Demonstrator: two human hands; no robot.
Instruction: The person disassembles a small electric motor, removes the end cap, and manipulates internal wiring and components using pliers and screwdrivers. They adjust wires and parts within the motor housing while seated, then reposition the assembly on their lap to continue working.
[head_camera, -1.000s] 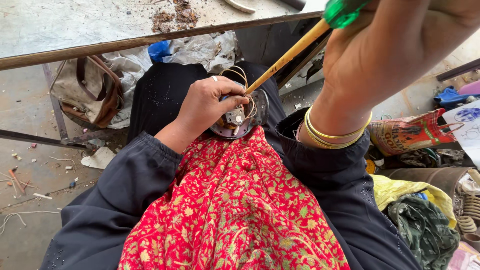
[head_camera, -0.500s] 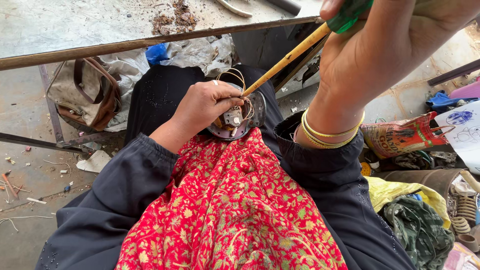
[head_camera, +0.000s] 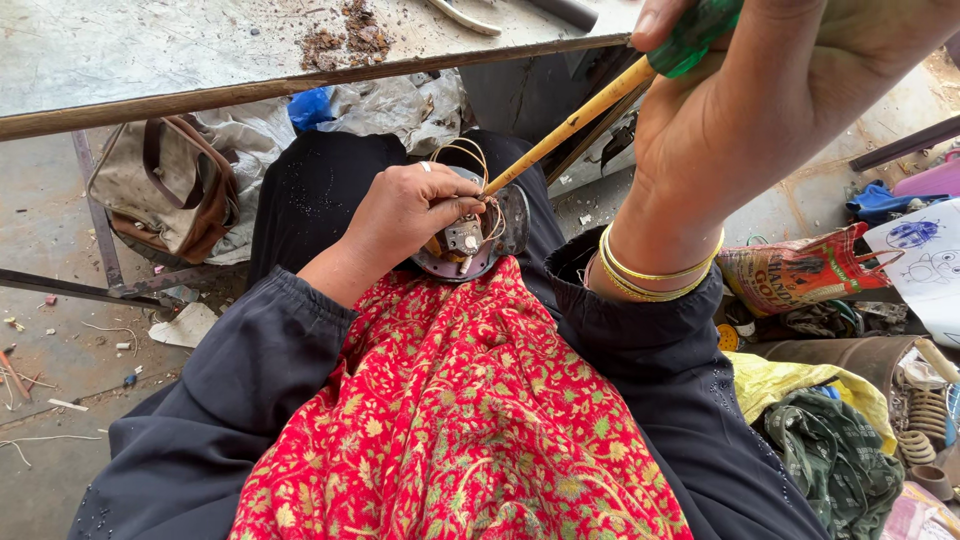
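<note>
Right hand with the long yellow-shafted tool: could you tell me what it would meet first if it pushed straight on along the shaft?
Probably the round metal motor part on the lap: the right hand aims the screwdriver down-left, and its tip already sits at the part's wire coils, beside the left hand.

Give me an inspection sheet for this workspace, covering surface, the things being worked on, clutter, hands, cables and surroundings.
Surface: red patterned cloth over the lap.
Job's things: round metal motor part on the lap; screwdriver, green handle, tip at the part.
Clutter: dirt pile on the metal bench.
Hands: left hand grips the motor part; right hand grips the screwdriver handle.
Cables: copper wire loops rise from the part.
Surroundings: brown bag under the bench; printed red bag and green cloth at right.
</note>
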